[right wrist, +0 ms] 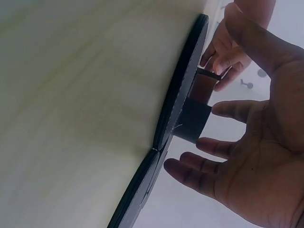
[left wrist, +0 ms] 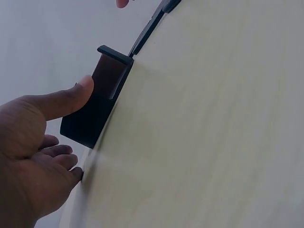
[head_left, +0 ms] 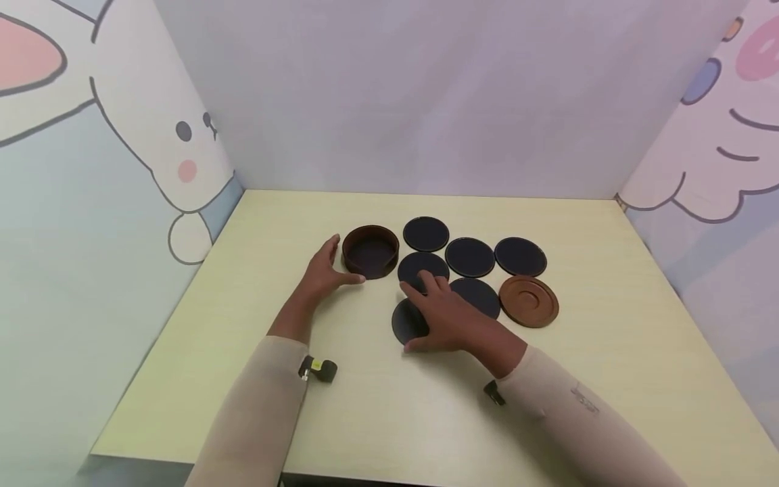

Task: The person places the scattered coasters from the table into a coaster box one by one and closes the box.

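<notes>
Above the pale tabletop [head_left: 347, 426], the left hand [head_left: 320, 276], beside a round holder [head_left: 371, 257], and right hand [head_left: 447, 315], over a seemingly light, stiff disc [head_left: 406, 321] best pinched by its rim, were loosely spread, empty.

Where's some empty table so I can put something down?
Bare tabletop lies left of the left hand, between the sleeves, and between the brown disc and the right wall. It's crowded from the round holder across to that disc: black discs sit close together, the right hand over some.
</notes>
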### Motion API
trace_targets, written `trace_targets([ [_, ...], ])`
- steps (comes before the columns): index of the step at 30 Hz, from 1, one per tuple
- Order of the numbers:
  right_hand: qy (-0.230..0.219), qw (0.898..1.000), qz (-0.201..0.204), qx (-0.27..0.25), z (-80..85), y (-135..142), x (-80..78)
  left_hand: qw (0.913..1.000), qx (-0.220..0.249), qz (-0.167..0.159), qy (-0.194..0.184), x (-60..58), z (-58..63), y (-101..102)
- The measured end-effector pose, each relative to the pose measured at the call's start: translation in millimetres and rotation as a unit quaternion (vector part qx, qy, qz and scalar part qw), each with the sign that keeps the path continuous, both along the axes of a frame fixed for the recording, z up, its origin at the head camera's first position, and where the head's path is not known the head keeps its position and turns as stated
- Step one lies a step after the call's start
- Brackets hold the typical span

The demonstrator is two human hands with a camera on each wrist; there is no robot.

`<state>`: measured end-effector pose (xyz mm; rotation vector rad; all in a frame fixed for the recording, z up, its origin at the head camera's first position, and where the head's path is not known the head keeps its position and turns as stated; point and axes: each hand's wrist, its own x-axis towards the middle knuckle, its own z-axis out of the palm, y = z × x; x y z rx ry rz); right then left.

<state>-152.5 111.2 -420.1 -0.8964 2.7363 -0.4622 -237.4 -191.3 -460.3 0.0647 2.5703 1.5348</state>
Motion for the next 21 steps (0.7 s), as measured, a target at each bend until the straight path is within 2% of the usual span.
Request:
trace_targets([
  [4,-0.001,1.0,0.001,0.008,0.7,-4.1,-0.8,0.9996,0.002,-0.023,0.014,-2.1,-0.4,1.7],
  [9,-0.029,1.0,-0.005,0.01,2.9,-6.2,0.0,0.9993,-0.002,-0.032,0.017,-3.7,0.9,2.7],
  [21,-0.033,0.999,0.007,0.024,3.2,-5.9,-2.6,0.9994,0.028,-0.018,-0.011,-6.8,-1.7,-1.2],
])
